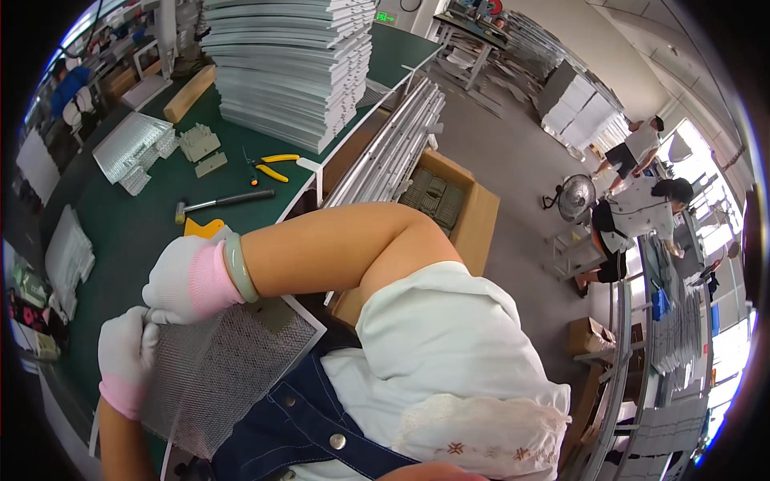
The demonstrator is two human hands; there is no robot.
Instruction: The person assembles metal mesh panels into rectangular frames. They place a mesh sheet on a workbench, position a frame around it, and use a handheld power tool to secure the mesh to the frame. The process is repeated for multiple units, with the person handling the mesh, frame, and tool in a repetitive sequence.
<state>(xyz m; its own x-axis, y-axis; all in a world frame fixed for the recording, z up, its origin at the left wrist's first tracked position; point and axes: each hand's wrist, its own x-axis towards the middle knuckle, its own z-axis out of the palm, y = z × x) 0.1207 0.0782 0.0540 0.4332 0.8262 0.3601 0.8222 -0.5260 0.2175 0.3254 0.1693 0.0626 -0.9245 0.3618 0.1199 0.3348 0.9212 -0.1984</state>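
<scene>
A grey metal mesh panel (228, 373) lies across the near edge of the table against my body. My left hand (124, 357), in a white glove with a pink cuff, has its fingers curled closed at the panel's far left edge. My right hand (183, 280), gloved the same way below a pale green bangle (239, 268), is closed at the panel's far corner. The two hands meet there, and their fingertips are partly hidden. Just beyond the right hand are a yellow scraper-like piece (204, 228) and a hammer (224, 204) with a dark handle.
On the green table (257, 144) stand a tall stack of silver panels (293, 72), yellow-handled pliers (274, 168), beige blocks (199, 144) and bubble-wrapped pieces (132, 148). Right of it are long metal strips (393, 144) and an open carton (473, 232). Other people work near a fan (576, 196).
</scene>
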